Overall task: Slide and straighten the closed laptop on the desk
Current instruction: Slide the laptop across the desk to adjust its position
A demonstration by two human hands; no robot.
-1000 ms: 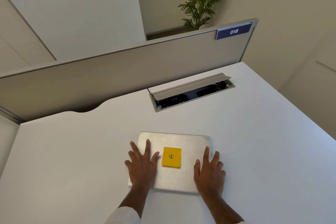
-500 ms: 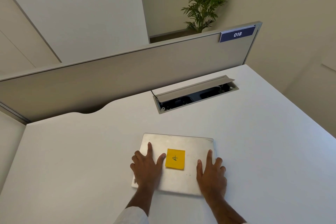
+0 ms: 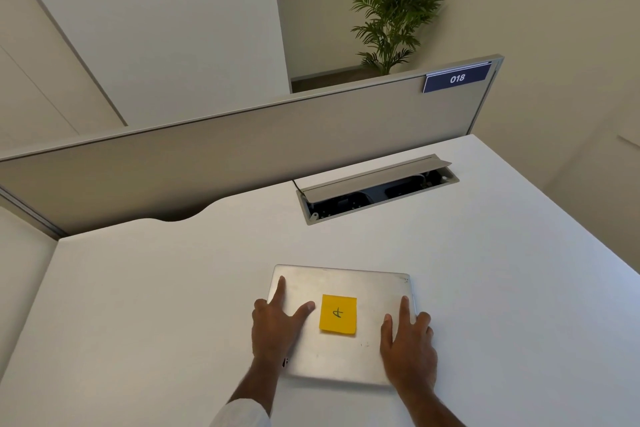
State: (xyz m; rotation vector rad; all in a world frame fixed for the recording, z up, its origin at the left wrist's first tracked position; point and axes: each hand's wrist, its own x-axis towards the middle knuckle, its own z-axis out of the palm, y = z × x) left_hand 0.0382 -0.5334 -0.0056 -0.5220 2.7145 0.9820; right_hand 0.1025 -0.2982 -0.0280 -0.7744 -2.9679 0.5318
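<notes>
A closed silver laptop [image 3: 346,282] lies flat on the white desk [image 3: 156,305], near its front edge, with its sides slightly askew to the desk's back edge. A yellow sticky note [image 3: 338,314] with a pen mark is stuck on the middle of the lid. My left hand [image 3: 277,326] presses on the lid's left side, forefinger and thumb spread, outer fingers over the left edge. My right hand [image 3: 408,347] lies on the right side, its outer fingers curled over the right edge.
An open cable hatch [image 3: 377,189] with its flap raised is set into the desk behind the laptop. A grey partition [image 3: 242,156] with a blue sign reading 018 [image 3: 456,79] bounds the desk's back. A potted plant [image 3: 394,10] stands beyond it.
Both hands have slid outward from the lid's middle to its left and right edges. The laptop's place relative to the cable hatch looks about the same.
</notes>
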